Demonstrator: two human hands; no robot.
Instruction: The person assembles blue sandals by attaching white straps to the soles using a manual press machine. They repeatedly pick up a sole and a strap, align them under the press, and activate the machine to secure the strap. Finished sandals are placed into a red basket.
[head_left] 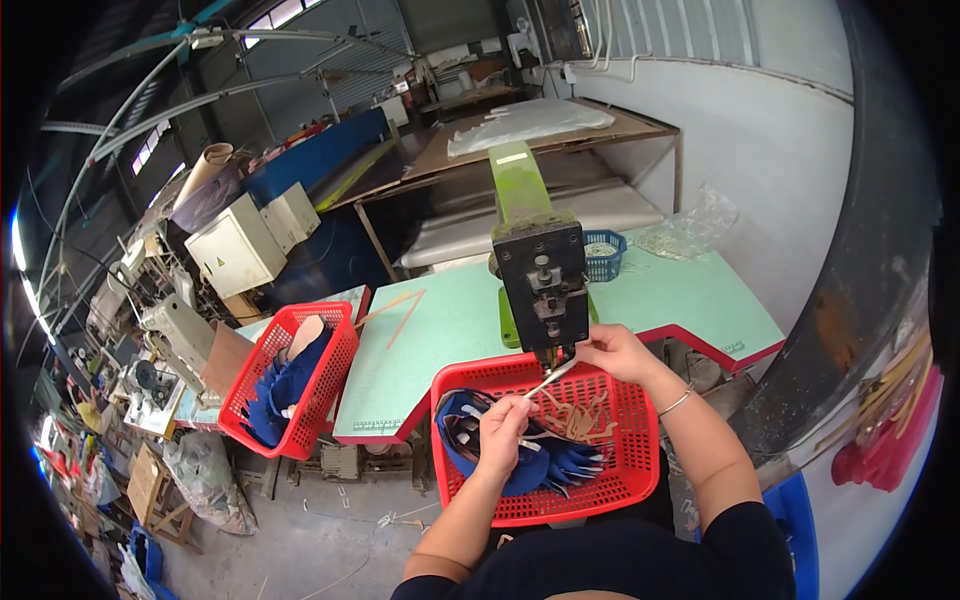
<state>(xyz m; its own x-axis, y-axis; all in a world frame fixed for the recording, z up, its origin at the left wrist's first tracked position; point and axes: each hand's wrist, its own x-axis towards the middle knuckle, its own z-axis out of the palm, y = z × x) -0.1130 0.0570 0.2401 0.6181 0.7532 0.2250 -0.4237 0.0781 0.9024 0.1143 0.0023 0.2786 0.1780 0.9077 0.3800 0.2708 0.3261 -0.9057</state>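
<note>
Between my two hands a thin pale strip [548, 380] stretches at a slant, just below the black head [545, 280] of a green machine [520, 180]. My left hand [505, 430] pinches its lower end, and my right hand [618, 353] pinches the upper end beside the machine's tip. A red plastic basket [640, 470] sits beneath both hands. Inside it, blue fringed pieces [560, 468] fill the left side, and thin tan strips [580, 418] lie loose on the right. My fingers cover the strip's ends.
The machine stands on a pale green table [440, 310] with red edges. To the left, a second red basket [340, 350] holds more blue pieces. A small blue basket [603, 262] and a clear plastic bag [690, 240] are behind the machine. A dark pillar [850, 300] rises at right.
</note>
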